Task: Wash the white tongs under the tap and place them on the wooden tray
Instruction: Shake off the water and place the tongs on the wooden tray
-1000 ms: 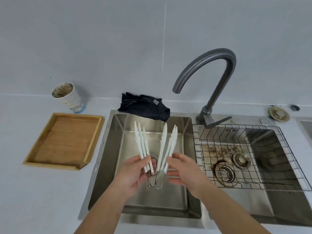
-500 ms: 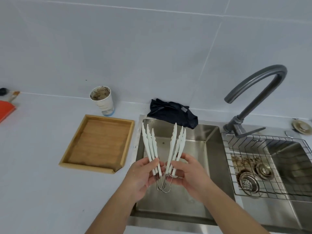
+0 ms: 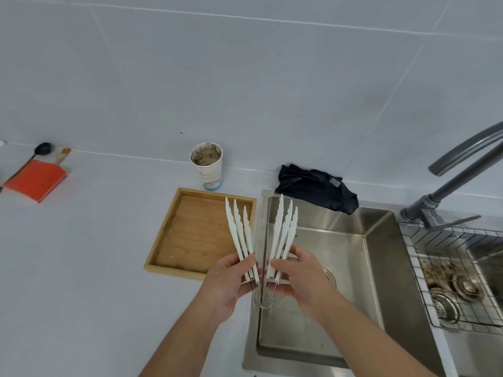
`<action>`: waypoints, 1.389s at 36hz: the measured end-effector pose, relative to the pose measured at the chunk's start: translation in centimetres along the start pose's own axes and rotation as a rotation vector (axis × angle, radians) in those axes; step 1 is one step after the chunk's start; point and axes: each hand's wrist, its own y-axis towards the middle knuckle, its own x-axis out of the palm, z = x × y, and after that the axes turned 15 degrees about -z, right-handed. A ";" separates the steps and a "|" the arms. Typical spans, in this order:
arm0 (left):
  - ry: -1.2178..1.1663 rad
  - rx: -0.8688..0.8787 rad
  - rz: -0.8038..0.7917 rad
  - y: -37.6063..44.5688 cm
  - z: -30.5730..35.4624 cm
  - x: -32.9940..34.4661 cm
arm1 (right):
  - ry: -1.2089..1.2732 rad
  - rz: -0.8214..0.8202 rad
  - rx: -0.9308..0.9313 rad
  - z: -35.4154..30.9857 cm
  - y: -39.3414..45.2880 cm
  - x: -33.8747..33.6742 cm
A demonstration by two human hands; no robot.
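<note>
Bare wooden tray (image 3: pixel 196 238) floor, open from above; stained paper cup (image 3: pixel 207 166) just behind its far rim.

Two bare forearms and hands — nothing worn

Both arms are showing bare from the lower edge up to the fingertips — no sleeve, cuff, glove, watch, ring or band is appearing on either. The left hand (image 3: pixel 227 284) is sitting at about seven o'clock from the centre of the view, the right hand (image 3: pixel 302 278) at about five o'clock. The nails are looking short and unpainted, and the forearms are tapering towards slim wrists.
</note>
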 end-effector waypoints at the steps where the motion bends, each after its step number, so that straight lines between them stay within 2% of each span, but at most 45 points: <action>1: 0.001 0.002 0.008 -0.1 0.2 -0.6 | -0.006 0.002 0.003 0.1 0.4 0.6; 16: 0.057 -0.040 0.114 0.6 3.5 -9.8 | 0.015 -0.069 0.136 1.3 7.5 7.8; 31: 0.103 -0.105 0.152 4.2 6.1 -13.6 | -0.046 0.002 0.212 2.1 13.6 9.9; 37: 0.226 -0.121 0.186 5.5 6.4 -14.1 | -0.181 0.006 0.242 2.1 14.7 9.7; 44: 0.569 -0.026 0.263 6.4 6.4 -14.5 | -0.444 -0.024 0.284 1.8 14.7 9.1; 50: 0.796 -0.006 0.323 6.5 6.0 -14.6 | -0.409 -0.022 0.269 1.9 14.8 8.9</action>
